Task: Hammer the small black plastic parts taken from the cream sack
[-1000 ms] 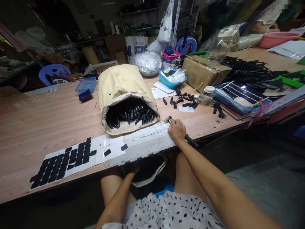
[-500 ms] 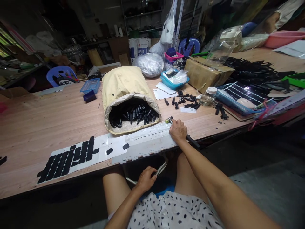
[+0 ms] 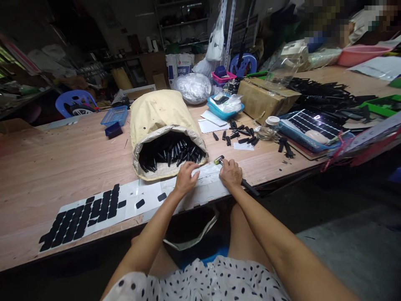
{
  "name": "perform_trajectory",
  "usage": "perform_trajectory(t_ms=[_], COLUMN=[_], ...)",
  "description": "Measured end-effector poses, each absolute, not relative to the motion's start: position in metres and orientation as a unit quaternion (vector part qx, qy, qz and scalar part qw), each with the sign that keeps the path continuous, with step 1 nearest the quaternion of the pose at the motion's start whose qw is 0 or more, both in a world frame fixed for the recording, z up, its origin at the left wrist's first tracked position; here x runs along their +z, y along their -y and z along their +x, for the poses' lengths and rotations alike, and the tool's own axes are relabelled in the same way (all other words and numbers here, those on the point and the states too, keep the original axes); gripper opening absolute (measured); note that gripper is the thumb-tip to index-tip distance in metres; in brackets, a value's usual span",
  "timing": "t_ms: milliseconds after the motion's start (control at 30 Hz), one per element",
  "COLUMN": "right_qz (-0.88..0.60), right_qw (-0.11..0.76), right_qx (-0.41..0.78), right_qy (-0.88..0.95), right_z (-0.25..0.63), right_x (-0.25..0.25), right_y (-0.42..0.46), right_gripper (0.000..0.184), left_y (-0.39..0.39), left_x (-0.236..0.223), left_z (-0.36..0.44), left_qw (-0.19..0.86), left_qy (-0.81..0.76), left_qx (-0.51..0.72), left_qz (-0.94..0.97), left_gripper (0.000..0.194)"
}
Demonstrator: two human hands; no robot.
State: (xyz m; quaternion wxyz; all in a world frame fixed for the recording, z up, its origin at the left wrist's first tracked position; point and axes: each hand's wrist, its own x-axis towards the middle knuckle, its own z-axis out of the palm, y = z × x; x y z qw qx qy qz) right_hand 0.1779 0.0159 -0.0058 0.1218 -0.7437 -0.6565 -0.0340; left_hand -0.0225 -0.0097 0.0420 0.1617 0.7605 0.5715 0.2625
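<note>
right hand [image 3: 231, 173] gripping hammer [image 3: 219, 160], left hand [image 3: 185, 177] on sheet [image 3: 200, 177]

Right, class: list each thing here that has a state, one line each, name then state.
Sack: on its side, mouth open, black parts inside.
Right hand: closed on the hammer, head resting on the table.
Left hand: fingers flat on the white sheet.
Sticker sheet: partly stripped, black pads remain at its left.
Cardboard box: closed.

The right hand [image 3: 231, 173] covers the middle of the black-handled, yellow-tipped small hammer [image 3: 219, 160]. Beside it, black plastic pieces [image 3: 172, 152] recede unseen into the cream woven sack [image 3: 159, 121].
</note>
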Motion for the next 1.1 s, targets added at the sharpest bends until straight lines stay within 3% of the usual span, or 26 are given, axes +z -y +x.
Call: perform_trajectory(t_ms=[133, 333, 633, 1100], right_qz=[-0.744, -0.748, -0.747, -0.745], right_qw=[0.121, 0.113, 0.117, 0.131], right_qx=[-0.042, -0.041, -0.051, -0.048], right_qy=[0.656, 0.652, 0.652, 0.653], right_z=[0.177, 0.175, 0.176, 0.177], right_x=[-0.006, -0.006, -0.008, -0.009], right_y=[-0.015, -0.014, -0.014, -0.016], right_gripper=[0.032, 0.032, 0.030, 0.031], left_y=[-0.057, -0.093, -0.084, -0.036], left_x=[0.039, 0.044, 0.025, 0.011], left_z=[-0.016, -0.001, -0.008, -0.085], left_qw=[0.047, -0.015, -0.047, -0.049], left_qy=[-0.582, -0.518, -0.521, -0.544], left_qx=[0.201, 0.128, 0.104, 0.119], left_qz=[0.786, 0.845, 0.846, 0.829], left_gripper=[0.033, 0.027, 0.028, 0.033])
